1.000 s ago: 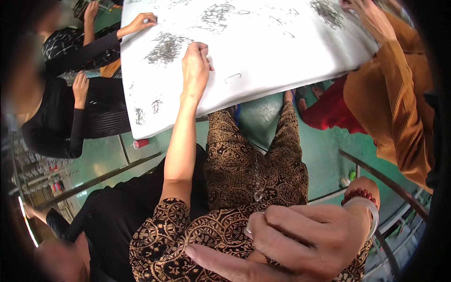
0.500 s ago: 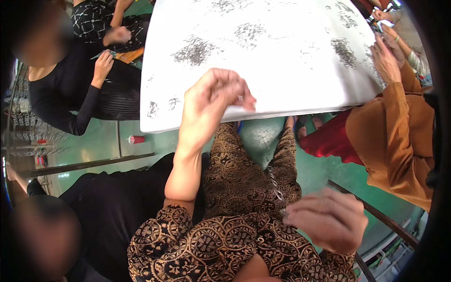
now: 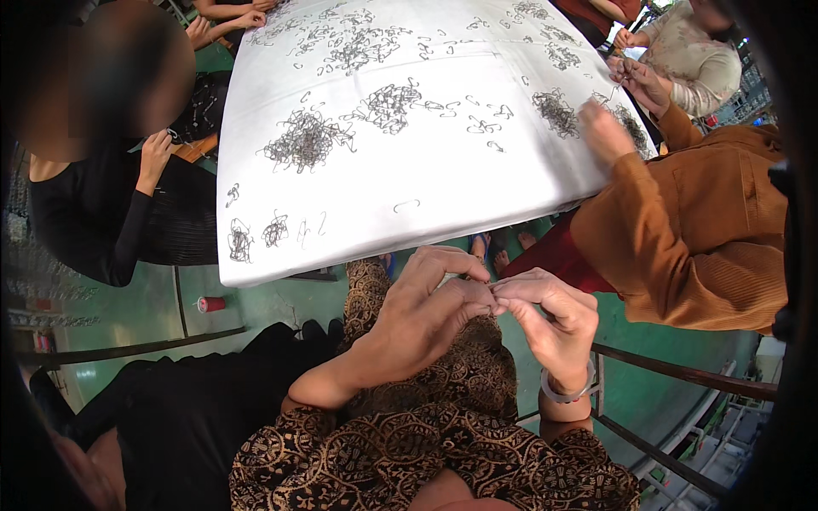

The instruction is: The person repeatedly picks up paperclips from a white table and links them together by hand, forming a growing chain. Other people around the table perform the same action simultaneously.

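My left hand (image 3: 439,302) and my right hand (image 3: 552,317) meet fingertip to fingertip in front of my lap, just short of the table's near edge. Each pinches with thumb and forefinger; whatever they hold is too small and covered to make out. A pale bracelet (image 3: 568,390) circles my right wrist. Beyond my hands, one bent dark wire piece (image 3: 407,205) lies alone on the white table (image 3: 358,243). Farther off lie a dense heap of thin, bent wire pieces (image 3: 307,146) and a looser heap (image 3: 390,105).
Smaller wire clusters (image 3: 240,243) lie at the table's near left corner. At right, a co-worker in a brown top (image 3: 673,238) reaches over another wire heap (image 3: 555,114). A person in black (image 3: 94,213) sits at left. A red cup (image 3: 210,303) stands on the green floor.
My left hand has come back from over the table, and my right hand has risen to meet it. The thin chain that hung by my right hand no longer shows. The view has shifted.
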